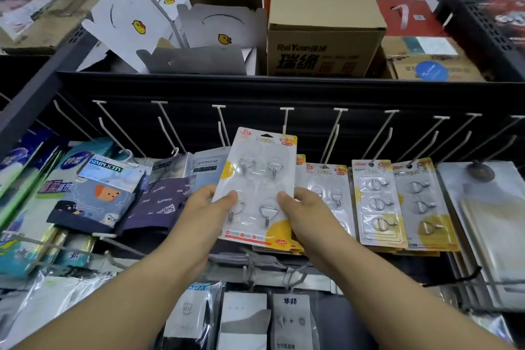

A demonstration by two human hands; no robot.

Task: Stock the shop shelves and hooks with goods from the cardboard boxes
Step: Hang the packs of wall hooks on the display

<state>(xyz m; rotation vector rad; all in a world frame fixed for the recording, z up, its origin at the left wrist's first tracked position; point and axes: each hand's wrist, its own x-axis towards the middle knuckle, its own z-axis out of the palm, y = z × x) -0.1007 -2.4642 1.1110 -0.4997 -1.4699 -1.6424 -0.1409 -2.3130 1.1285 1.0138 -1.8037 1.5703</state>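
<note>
I hold a blister pack of metal hooks (260,179) up in front of the black peg wall. My left hand (207,213) pinches its lower left edge with the thumb on the front. My right hand (306,216) pinches the lower right edge the same way. The pack's top hanging hole sits just below the tip of a white peg (285,122). More hook packs (326,193) hang right behind and to the right, and others (377,202) fill the pegs further right.
Underwear packs (170,187) hang to the left, tissue packs (25,193) at far left. Several bare white pegs (221,125) stick out of the wall. Above, the top shelf carries a brown cardboard box (324,45) and opened white duck-print boxes (181,34). Sock packs (244,318) hang below.
</note>
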